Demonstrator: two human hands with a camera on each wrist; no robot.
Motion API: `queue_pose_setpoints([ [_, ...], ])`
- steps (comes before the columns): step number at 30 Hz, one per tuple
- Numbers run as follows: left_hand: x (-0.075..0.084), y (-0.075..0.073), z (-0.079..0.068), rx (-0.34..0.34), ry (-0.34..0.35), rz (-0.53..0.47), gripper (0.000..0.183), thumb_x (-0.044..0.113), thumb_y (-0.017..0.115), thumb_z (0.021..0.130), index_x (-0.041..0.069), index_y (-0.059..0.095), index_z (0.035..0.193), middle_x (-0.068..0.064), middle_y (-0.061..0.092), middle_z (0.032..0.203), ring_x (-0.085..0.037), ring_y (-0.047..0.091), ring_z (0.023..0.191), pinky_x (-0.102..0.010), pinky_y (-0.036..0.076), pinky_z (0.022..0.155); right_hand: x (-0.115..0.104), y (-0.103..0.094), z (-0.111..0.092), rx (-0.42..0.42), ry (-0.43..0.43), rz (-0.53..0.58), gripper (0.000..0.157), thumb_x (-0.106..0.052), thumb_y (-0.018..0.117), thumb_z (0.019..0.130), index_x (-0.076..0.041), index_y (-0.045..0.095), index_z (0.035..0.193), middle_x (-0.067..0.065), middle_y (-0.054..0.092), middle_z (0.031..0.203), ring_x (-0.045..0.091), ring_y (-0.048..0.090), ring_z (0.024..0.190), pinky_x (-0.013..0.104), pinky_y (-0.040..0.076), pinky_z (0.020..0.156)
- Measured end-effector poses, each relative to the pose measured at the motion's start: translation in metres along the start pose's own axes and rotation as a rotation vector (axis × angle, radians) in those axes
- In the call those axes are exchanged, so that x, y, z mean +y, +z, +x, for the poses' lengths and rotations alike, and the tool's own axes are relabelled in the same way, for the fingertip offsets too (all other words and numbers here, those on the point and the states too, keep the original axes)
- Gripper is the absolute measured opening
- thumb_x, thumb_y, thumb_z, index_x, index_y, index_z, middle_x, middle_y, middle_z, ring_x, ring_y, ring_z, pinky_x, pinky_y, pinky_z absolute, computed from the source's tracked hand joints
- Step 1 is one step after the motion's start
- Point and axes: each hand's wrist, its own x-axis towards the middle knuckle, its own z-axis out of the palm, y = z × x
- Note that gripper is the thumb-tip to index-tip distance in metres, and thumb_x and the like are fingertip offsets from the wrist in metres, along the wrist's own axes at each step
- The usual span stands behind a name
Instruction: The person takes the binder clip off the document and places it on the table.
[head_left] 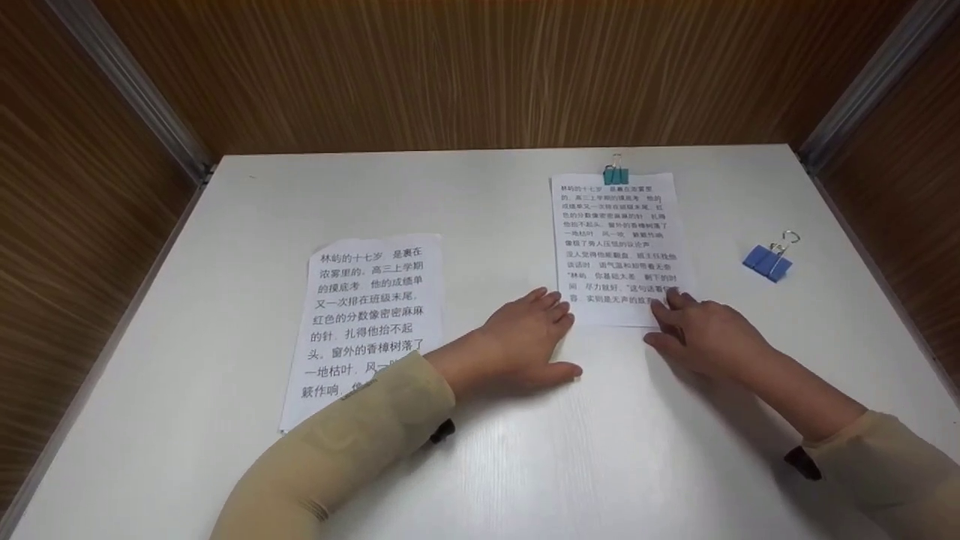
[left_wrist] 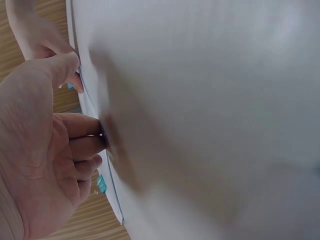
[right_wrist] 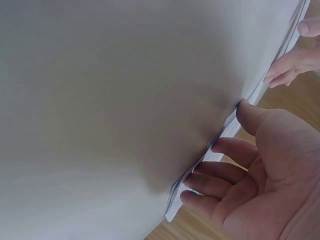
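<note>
A stack of printed paper sheets (head_left: 619, 240) lies toward the back right of the table, a teal binder clip (head_left: 616, 175) on its top edge. My left hand (head_left: 529, 337) is by the stack's lower left corner, fingertips at the left edge and thumb stretched out over the table. At the lower right corner is my right hand (head_left: 709, 330). Its fingers touch the paper edge and its thumb sits near the bottom edge. In the right wrist view, several sheet edges (right_wrist: 220, 135) run along the right hand's (right_wrist: 260, 175) loosely bent fingers.
Another printed stack (head_left: 367, 315) lies on the left, partly under my left sleeve. A blue binder clip (head_left: 767, 262) rests on the white table (head_left: 495, 195) to the right. Wood-grain panels (head_left: 480, 75) stand at the back and both sides.
</note>
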Motion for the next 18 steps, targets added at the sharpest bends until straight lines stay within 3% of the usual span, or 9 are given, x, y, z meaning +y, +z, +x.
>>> queue_pose_setpoints([
  [7,-0.004,0.009,-0.033,0.032,0.012,-0.044,0.086,0.065,0.040,0.106,0.001,0.040,0.162,-0.015,0.035,0.170,-0.030,0.021,0.161,-0.038,0.005,0.132,-0.025,0.005,-0.008,0.019,-0.048,-0.002,0.057,-0.029,0.072,0.101,0.003,0.060,0.146,0.038,0.051,0.148,0.055,0.053,0.135,0.065,0.047,0.108],
  [18,-0.010,0.025,-0.075,0.071,0.016,-0.070,0.086,0.064,0.044,0.104,0.000,0.040,0.162,-0.016,0.034,0.169,-0.032,0.022,0.161,-0.039,0.005,0.131,-0.055,0.015,-0.015,0.076,-0.170,-0.058,0.056,-0.030,0.079,0.097,0.001,0.066,0.142,0.035,0.059,0.142,0.053,0.061,0.127,0.063,0.052,0.103],
])
